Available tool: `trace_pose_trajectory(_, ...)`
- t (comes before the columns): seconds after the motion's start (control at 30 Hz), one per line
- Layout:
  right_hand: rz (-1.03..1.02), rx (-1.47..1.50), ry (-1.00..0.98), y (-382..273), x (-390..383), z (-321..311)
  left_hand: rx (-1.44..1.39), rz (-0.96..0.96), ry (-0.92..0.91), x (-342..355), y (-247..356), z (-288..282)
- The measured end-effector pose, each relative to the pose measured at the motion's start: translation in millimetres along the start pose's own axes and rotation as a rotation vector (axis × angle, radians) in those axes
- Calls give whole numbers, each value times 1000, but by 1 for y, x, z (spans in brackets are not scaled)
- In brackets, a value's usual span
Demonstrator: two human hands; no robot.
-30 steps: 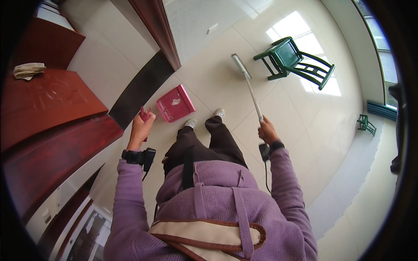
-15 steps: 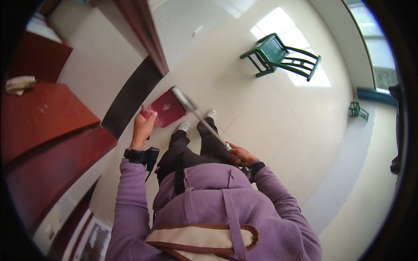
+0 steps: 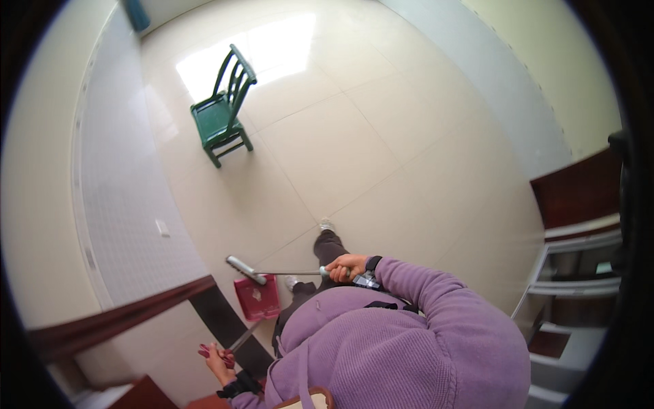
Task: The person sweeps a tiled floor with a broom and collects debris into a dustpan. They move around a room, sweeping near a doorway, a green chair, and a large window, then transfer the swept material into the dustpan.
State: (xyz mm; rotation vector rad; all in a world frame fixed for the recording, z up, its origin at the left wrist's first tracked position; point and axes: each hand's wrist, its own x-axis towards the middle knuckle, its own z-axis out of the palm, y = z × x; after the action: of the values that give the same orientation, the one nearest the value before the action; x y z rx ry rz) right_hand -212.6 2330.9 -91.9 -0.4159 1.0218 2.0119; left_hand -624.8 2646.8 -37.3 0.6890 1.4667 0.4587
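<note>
By the person's right hand [image 3: 347, 267], the thin pale stick of a long-handled broom [image 3: 246, 270] is gripped, with the fingers closed around its end. By the left hand [image 3: 220, 362], the pink grip of a dustpan [image 3: 258, 300] is held; the fingers appear to be wrapped round it, though their exact hold cannot be made out. The hands are kept well apart.

The broom's head is held slanting across the far left rim of the dustpan; whether the two are touching cannot be told. The dustpan is placed just beside the dark strip [image 3: 235, 335] that borders the tiled floor [image 3: 381, 170] at its lower left. Two light shoes [image 3: 326, 224] are seen to the right of the pan, one set farther forward. A green chair [image 3: 215, 117] is stood upright near the floor's left edge, beside a bright patch of reflected light [image 3: 286, 44]. Shelves [image 3: 572, 286] are seen beyond the floor's lower right edge.
</note>
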Motion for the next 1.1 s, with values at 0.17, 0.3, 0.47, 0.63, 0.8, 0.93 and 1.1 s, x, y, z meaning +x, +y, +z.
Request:
trace_pose_trajectory(0.17, -550, -121, 57, -26, -53, -66, 82, 6, -72, -23, 28, 79)
trace_pose_trajectory(0.3, -588, 224, -47, -42, -153, -110, 251, 74, -85, -69, 48, 168)
trace_pose_trajectory(0.47, -774, 126, 45, -83, -250, -120, 405, 167, -186, -97, 78, 309)
trace_pose_trajectory(0.63, -1135, -168, 403, -119, -275, -109, 440, 240, -242, -103, 105, 407)
trace_pose_trajectory(0.8, -1286, 150, 436, -126, -308, -115, 391, 262, -358, -126, 126, 500)
trace_pose_trajectory(0.93, -1344, 453, 318, -135, -332, -117, 353, 257, -491, -129, 143, 576)
trace_pose_trajectory(1.1, -1285, 734, 309, -174, -337, -126, 351, 227, -627, -105, 156, 677)
